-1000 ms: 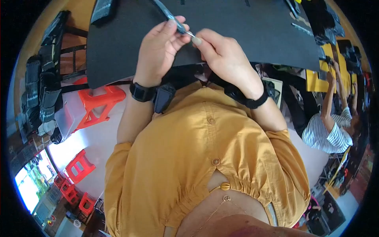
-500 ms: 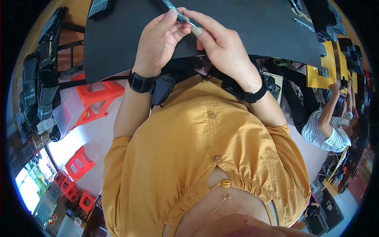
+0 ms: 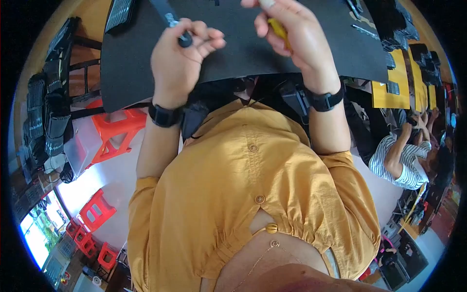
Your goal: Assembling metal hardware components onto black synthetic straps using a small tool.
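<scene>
My left hand [image 3: 181, 61] is closed around a long dark strip-shaped part [image 3: 168, 17] with a metal end, held above the black work mat [image 3: 243, 53]. My right hand [image 3: 292, 34] is raised to the right of it and grips a small yellow-handled tool [image 3: 278, 29]; its tip is hidden by my fingers. The two hands are apart. Both wrists wear black bands. My yellow shirt fills the lower half of the view.
Orange plastic stools [image 3: 116, 129] stand on the floor at the left, beside stacked dark parts [image 3: 46, 117]. More dark parts lie along the mat's right side, next to a yellow table [image 3: 399, 80]. A person in a striped shirt [image 3: 399, 163] sits at the right.
My hands were together on the dark strip; now they have parted. The right hand has lifted away to the right with a yellow tool, and the left keeps the strip.
</scene>
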### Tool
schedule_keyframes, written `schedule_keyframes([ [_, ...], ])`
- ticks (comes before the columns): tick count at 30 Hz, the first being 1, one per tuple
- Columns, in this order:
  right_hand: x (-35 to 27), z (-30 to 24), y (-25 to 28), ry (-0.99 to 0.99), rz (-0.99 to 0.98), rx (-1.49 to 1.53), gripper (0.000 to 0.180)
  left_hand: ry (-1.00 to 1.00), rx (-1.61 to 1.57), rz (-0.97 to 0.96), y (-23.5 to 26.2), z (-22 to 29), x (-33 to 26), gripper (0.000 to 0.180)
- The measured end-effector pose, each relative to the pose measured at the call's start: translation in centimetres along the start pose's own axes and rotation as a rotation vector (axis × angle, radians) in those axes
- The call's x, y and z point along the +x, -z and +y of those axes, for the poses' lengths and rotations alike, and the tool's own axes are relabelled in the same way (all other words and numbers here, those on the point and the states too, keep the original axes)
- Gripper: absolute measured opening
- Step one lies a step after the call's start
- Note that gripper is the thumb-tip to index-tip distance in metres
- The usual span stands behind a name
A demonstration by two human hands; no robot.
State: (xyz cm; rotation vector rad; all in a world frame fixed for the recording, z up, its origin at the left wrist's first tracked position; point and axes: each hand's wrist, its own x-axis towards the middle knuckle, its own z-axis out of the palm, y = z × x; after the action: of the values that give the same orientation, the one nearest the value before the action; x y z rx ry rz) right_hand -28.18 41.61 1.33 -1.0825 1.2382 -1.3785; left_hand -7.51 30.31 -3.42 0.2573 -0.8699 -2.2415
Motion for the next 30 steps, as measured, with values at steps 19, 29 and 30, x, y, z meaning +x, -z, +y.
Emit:
schedule_keyframes([
  [19, 4.9, -1.8, -0.8, 0.481, 0.639, 0.136, 0.029, 0.228, 0.691, -0.105, -6.2, -6.8, -0.9, 0.037],
  [29, 5.5, -0.3, -0.9, 1.11, 0.615, -0.95, 0.017, 0.178, 0.507, 0.039, -6.0, -7.0, -0.6, 0.042],
  [30, 5.5, -0.7, -1.2, 1.112, 0.614, -0.948, 0.017, 0.176, 0.507, 0.04, -6.0, -7.0, -0.5, 0.042],
])
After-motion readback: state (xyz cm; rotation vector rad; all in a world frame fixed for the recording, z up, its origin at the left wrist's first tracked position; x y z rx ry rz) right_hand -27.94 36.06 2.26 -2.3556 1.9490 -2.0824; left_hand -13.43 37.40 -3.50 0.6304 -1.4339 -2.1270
